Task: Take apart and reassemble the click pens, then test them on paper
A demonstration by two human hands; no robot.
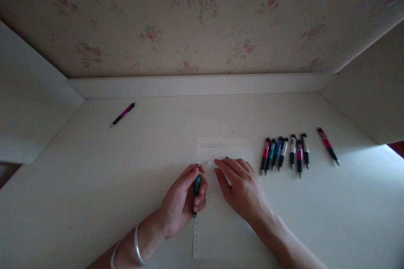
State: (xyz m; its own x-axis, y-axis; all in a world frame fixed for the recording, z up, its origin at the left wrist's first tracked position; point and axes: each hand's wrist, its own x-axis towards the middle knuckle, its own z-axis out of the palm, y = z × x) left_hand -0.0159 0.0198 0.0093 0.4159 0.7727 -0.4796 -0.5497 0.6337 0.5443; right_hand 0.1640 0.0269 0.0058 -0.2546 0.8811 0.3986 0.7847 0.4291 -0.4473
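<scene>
My left hand (186, 195) is closed around a green pen (197, 185) with a black grip. The pen stands nearly upright in the view, its metal tip just past my thumb and forefinger. My right hand (241, 180) is bent over the paper, fingertips close together and pointing at the left hand. A small black end shows above its knuckles and a pale bit between thumb and forefinger; the rest of what it holds is hidden. Beneath both hands lies a lined sheet of paper (221, 235) with punched holes along its left edge and handwriting at the top.
Several pens (277, 153) in pink, green, blue and white lie in a row right of the paper. A red pen (328, 145) lies farther right, a purple pen (123, 114) at the back left. White side panels and a flowered wall (189, 21) border the white desk (94, 185).
</scene>
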